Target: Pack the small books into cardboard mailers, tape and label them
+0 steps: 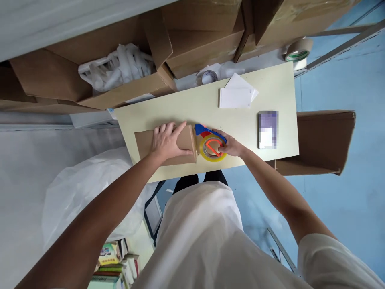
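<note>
A small brown cardboard box [144, 145] lies on the pale table [180, 110], towards its left end. My left hand [168, 142] rests on top of the box, fingers spread and thumb pointing right along its near side. Just right of the box, my right hand [230, 143] is wrapped round a tape dispenser [202, 129] with a blue and orange frame. It carries a roll of yellowish clear tape [205, 153]. The blue front end of the dispenser points left, close to the box's right end.
White paper slips [236, 97] and a blurred purple-and-white item [267, 129] lie on the table. Behind it stand large cartons, one holding white plastic packing [120, 66]. Tape rolls [209, 77] sit past the back edge. An open carton [321, 140] stands right, a plastic bag [87, 192] left.
</note>
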`<state>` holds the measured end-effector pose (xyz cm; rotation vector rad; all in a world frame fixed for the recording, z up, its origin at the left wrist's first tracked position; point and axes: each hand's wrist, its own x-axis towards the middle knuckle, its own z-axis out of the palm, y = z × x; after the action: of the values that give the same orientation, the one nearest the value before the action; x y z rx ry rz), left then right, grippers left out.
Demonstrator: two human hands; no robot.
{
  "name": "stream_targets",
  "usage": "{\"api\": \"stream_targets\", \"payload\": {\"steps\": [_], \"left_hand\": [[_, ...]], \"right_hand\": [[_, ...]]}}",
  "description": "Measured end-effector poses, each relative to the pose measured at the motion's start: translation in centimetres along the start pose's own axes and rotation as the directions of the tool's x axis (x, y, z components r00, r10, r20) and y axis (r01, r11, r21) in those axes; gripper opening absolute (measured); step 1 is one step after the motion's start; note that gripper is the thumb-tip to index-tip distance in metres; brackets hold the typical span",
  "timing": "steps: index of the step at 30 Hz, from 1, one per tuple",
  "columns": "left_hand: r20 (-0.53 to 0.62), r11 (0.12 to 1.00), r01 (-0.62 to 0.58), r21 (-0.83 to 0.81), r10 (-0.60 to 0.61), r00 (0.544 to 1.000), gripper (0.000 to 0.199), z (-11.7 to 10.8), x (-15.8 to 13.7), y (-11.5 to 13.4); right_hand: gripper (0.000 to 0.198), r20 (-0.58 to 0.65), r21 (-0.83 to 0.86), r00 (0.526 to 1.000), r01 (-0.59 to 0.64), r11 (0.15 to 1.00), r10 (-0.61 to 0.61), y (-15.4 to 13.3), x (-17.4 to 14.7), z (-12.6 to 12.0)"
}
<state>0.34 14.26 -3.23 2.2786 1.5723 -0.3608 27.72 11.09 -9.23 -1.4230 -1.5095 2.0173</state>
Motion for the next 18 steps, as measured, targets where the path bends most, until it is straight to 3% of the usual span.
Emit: {"api": "stream_targets", "payload": {"steps": [3,7,11,15,17,18], "left_hand": [[0.014,0.999,-0.030,-0.013,0.031,0.999,0.114,0.1,0.0,-0.2],[0.024,0.996,-0.081,-0.044,0.082,0.996,0.115,0.2,0.1,-0.5],[0.011,0.985,-0.152,-0.085,0.154,0.988,0.114,0.4,-0.1,-0.8],[0.002,0.978,-0.188,-0.090,0.189,0.982,0.112,0.4,-0.2,-0.8],[0.017,0.978,-0.187,-0.088,0.190,0.982,0.110,0.3,-0.2,-0.8],[0.027,0.979,-0.186,-0.089,0.189,0.982,0.110,0.3,-0.1,-0.8]], "right_hand": [[0.083,0.042,0.048,0.999,-0.033,0.998,0.031,1.0,-2.5,-0.2],[0.086,0.230,-0.032,0.968,-0.100,0.995,0.104,0.7,-3.0,-2.4],[0.082,0.432,-0.357,0.888,0.008,0.934,0.158,-1.8,2.5,-6.1],[0.072,0.618,-0.450,0.758,0.125,0.884,0.207,-4.6,10.1,-7.8],[0.066,0.606,-0.468,0.767,0.131,0.874,0.210,-5.4,13.0,-7.5],[0.062,0.561,-0.474,0.811,0.150,0.868,0.166,-5.6,14.2,-7.2]]}}
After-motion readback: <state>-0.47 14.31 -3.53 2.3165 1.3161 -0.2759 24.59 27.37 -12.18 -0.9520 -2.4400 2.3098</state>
